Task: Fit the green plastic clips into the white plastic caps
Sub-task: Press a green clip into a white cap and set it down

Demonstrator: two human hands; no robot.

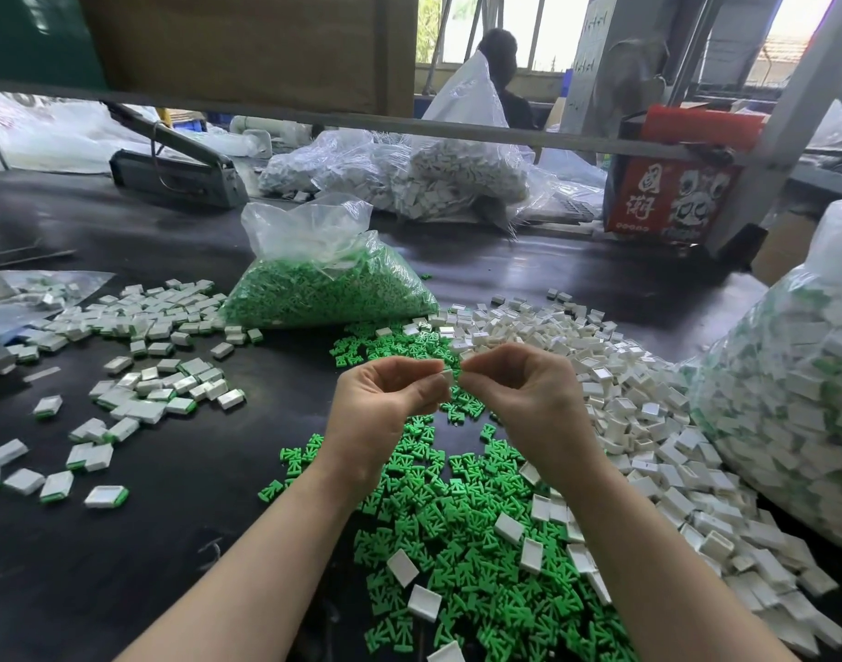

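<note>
A: Entry. White cap (pixel 448 373) held above the bench (pixel 180 508), between the two hands, over the loose green clips (pixel 462 556). Left hand (pixel 385 398): thumb and forefinger pinch the cap's left end, other fingers curled under. Right hand (pixel 519 389): fingers (pixel 476 363) pinched together at the cap's right end.

B: Is a clip in the right pinch?

A: Cannot tell. The fingertips hide whatever is there; no green shows between them. Judgement: this looks like the insertion step, clip meeting cap opening.

B: Surroundings?

A: Pile of empty white caps (pixel 615 375) to the right, running up to a large bag of finished pieces (pixel 791 389). Assembled caps with a green edge (pixel 147 370) scattered left. Bag of green clips (pixel 328 289) behind the hands; bag of white parts (pixel 438 174) further back. Red carton (pixel 667 198) at far right.

B: Risks from here?

A: Three, all judgement. One: clip entering skewed, since the fingers cover the opening and alignment goes by feel; it could jam or seat partway. Two: the grip is at the tips only, so a hard push may pop the small part loose into the green pile below, where it is lost among its like. Three: stray caps already lie on the clips, so a half-seated piece dropped there could pass for unworked stock.
</note>
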